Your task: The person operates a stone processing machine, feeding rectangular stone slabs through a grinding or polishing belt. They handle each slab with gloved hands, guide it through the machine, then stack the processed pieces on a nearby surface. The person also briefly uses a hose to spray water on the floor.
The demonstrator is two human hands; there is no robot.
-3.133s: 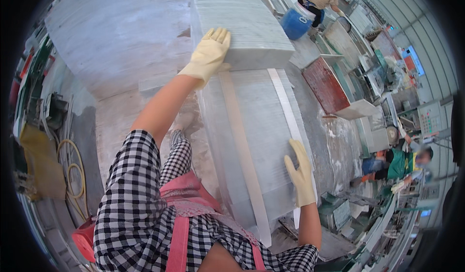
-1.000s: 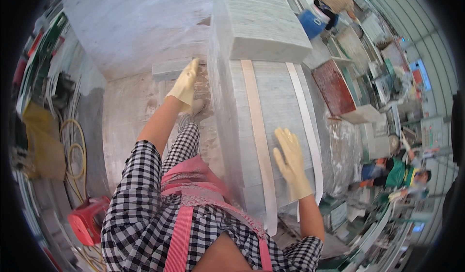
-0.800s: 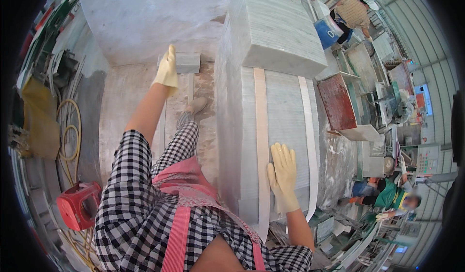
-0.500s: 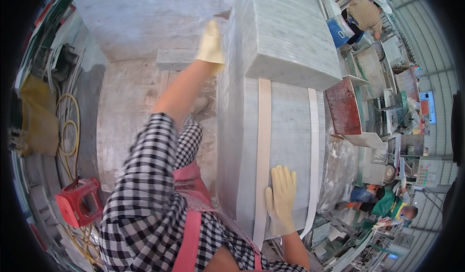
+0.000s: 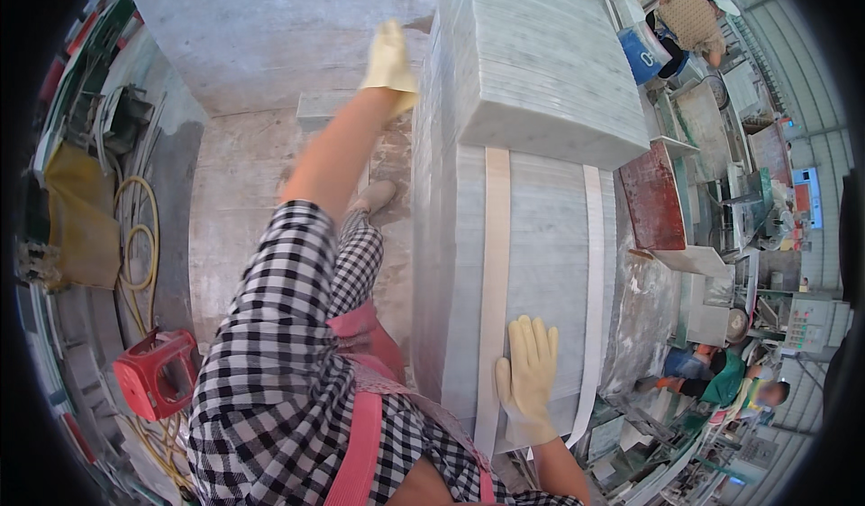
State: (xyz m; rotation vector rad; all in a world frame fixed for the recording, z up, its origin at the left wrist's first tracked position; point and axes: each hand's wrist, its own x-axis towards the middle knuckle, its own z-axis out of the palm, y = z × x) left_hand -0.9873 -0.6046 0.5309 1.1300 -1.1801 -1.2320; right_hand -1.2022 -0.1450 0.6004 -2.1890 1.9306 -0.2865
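Observation:
A stack of pale grey stone slabs [image 5: 545, 236] stands in front of me, and a higher block of the same slabs [image 5: 554, 64] rests on its far part. Two flat pale strips, a cream one [image 5: 496, 236] and a white one [image 5: 593, 236], run lengthwise over the lower stack. My right hand [image 5: 529, 375], in a cream glove, lies flat on the near slab top between the strips, fingers spread. My left hand [image 5: 390, 60], gloved alike, reaches far forward beside the left face of the stack, fingers stretched out and slightly blurred. Whether it touches the stone I cannot tell.
A red plastic stool [image 5: 158, 375] and a coiled yellow hose [image 5: 140, 236] are on the left. A small stone piece [image 5: 323, 108] sits beyond my left forearm. To the right are a red-brown panel [image 5: 653, 198], machinery and two other people, one in a green apron [image 5: 725, 380].
My left hand has moved slightly farther forward along the stack. My right hand stays flat on the slab. The whole view has shifted a little.

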